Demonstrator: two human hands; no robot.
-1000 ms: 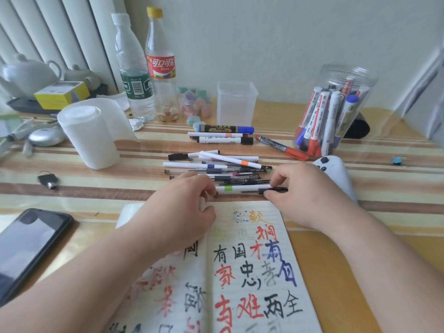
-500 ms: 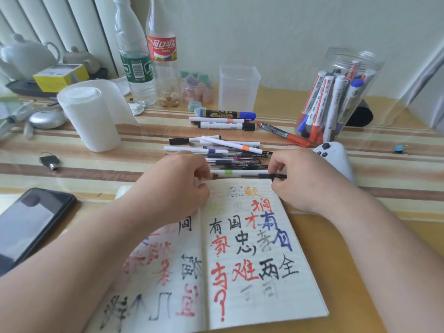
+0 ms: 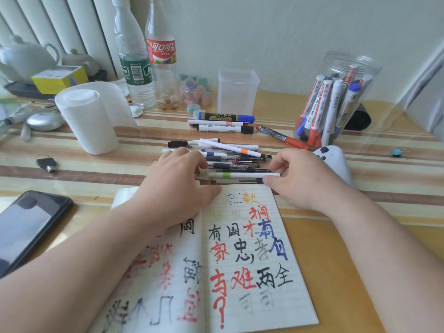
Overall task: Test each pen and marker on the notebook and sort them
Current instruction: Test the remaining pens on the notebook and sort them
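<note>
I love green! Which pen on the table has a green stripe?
The white marker lying just beyond the black pen at the notebook's top edge. Its band is green; the orange-banded marker lies farther back.

Black pen [image 3: 237,181] between pen pile [image 3: 230,153] and open notebook [image 3: 254,306]

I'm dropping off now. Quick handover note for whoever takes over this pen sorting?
Left hand pinches one end of the black pen; right hand pinches its other end, beside the green-banded marker.
The pen lies at the top edge of the open notebook, already full of test marks.
Markers stand in the jar; the pile lies beyond the hands.
Left: test this pen, then the pile, and sort.
</note>
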